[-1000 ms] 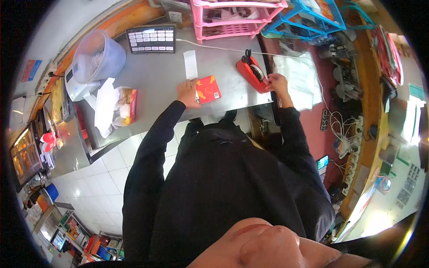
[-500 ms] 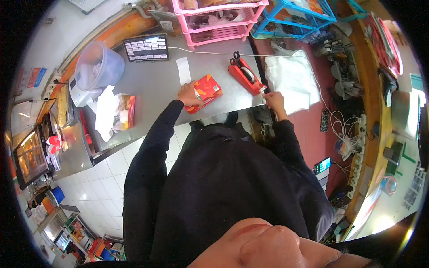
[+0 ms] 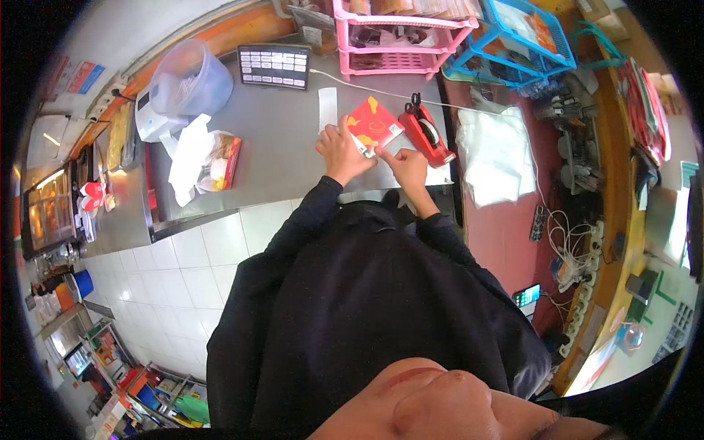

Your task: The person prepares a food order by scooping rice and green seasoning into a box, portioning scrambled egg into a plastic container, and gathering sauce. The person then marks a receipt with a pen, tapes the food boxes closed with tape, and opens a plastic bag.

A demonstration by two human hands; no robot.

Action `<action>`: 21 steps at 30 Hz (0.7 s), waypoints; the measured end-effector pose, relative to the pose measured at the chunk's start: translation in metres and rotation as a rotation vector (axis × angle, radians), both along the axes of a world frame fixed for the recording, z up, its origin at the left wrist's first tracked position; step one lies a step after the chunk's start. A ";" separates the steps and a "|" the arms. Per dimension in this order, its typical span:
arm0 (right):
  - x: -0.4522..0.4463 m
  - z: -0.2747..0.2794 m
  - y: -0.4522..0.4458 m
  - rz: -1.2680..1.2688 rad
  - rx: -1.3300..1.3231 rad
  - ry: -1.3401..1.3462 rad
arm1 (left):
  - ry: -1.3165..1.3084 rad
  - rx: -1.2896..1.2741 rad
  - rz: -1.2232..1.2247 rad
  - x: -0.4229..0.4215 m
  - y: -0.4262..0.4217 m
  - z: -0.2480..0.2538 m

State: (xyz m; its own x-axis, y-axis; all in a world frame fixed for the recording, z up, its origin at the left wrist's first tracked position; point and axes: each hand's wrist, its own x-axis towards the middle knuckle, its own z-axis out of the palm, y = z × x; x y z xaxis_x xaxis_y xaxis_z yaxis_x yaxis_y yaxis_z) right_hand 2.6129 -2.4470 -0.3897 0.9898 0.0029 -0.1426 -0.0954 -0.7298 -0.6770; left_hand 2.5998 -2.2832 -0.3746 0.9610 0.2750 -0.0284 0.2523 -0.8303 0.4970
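Observation:
A red and yellow cardboard box [image 3: 375,123] rests on the steel counter, its top turned toward me. My left hand [image 3: 342,154] grips its left side, fingers closed around the near corner. At the box's near edge my right hand [image 3: 408,169] has thumb and index finger close together against the cardboard; anything thin between them is too small to see. Just right of the box stands a red tape dispenser [image 3: 440,154] with a roll in it and black-handled scissors [image 3: 415,103] at its far end. A white paper strip [image 3: 328,106] lies beyond my left hand.
Farther left, an opened red box with white paper [image 3: 189,165] sits near a clear plastic bucket [image 3: 192,81]. A tablet [image 3: 274,67] and a pink rack [image 3: 403,40] stand at the back, with a blue rack [image 3: 521,44] beside it. White plastic bags [image 3: 497,158] lie right.
My right hand has left the tape dispenser's front end and moved left to the box. My left hand has shifted its hold, and the box is turned. The view has shifted somewhat.

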 end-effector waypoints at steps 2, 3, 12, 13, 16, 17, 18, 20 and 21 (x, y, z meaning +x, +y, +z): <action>0.005 -0.005 0.001 0.020 0.052 0.076 | 0.019 -0.048 0.036 -0.004 0.013 -0.002; 0.009 -0.007 0.003 0.033 0.078 0.111 | 0.109 -0.412 0.005 -0.002 0.025 -0.014; 0.009 -0.010 0.031 0.170 0.802 0.665 | 0.481 -1.862 -0.063 -0.051 0.086 -0.010; 0.012 -0.017 0.032 0.202 0.791 0.728 | 0.461 -1.834 -0.037 -0.054 0.090 -0.014; 0.005 -0.045 0.030 0.293 0.464 0.775 | 0.163 -0.772 0.035 -0.054 0.090 -0.062; -0.001 -0.044 0.032 0.346 0.399 0.800 | 0.110 -0.347 0.084 -0.053 0.092 -0.063; -0.004 -0.044 0.038 0.402 0.372 0.872 | 0.177 -0.286 0.099 -0.051 0.095 -0.065; -0.007 -0.040 0.065 0.525 0.309 1.021 | 0.130 -0.017 0.087 -0.055 0.096 -0.086; -0.006 -0.037 0.083 0.608 0.294 0.972 | 0.118 0.119 0.083 -0.060 0.100 -0.100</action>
State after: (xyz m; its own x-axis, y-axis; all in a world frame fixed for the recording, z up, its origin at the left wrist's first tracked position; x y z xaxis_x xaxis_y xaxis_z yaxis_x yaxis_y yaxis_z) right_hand 2.6065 -2.3637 -0.4263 0.2908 0.5941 -0.7500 -0.3534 -0.6617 -0.6612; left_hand 2.5397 -2.1834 -0.4750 0.9269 0.3612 -0.1021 0.3729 -0.8554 0.3594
